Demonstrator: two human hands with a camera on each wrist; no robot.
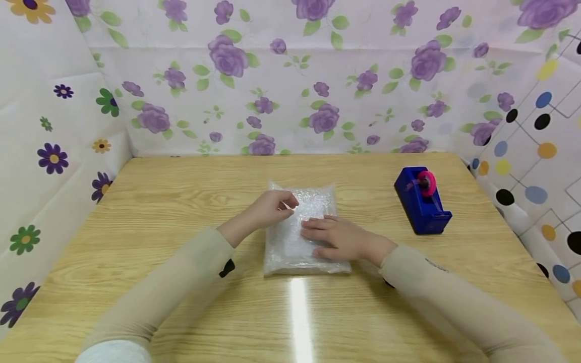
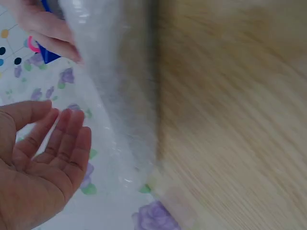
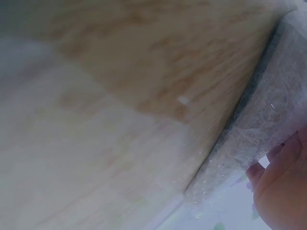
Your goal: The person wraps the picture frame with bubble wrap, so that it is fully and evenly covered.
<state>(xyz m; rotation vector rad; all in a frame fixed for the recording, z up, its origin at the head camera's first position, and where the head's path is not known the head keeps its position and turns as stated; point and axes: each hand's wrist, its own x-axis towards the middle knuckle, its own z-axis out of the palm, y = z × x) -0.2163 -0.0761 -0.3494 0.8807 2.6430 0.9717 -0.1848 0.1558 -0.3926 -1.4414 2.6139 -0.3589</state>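
A flat package in clear bubble wrap lies on the wooden table, with something pale showing through its middle. My right hand rests on top of it, fingers spread fairly straight across the wrap. Over the package's left side is my left hand, fingers loosely bent and holding nothing. In the left wrist view, the left hand appears palm up beside the bubble wrap, apart from it. The right wrist view catches the right hand at the wrap's edge.
A blue tape dispenser with a pink core stands at the right of the table. Flowered sheeting hangs behind the table's far edge, and a dotted sheet covers the right side.
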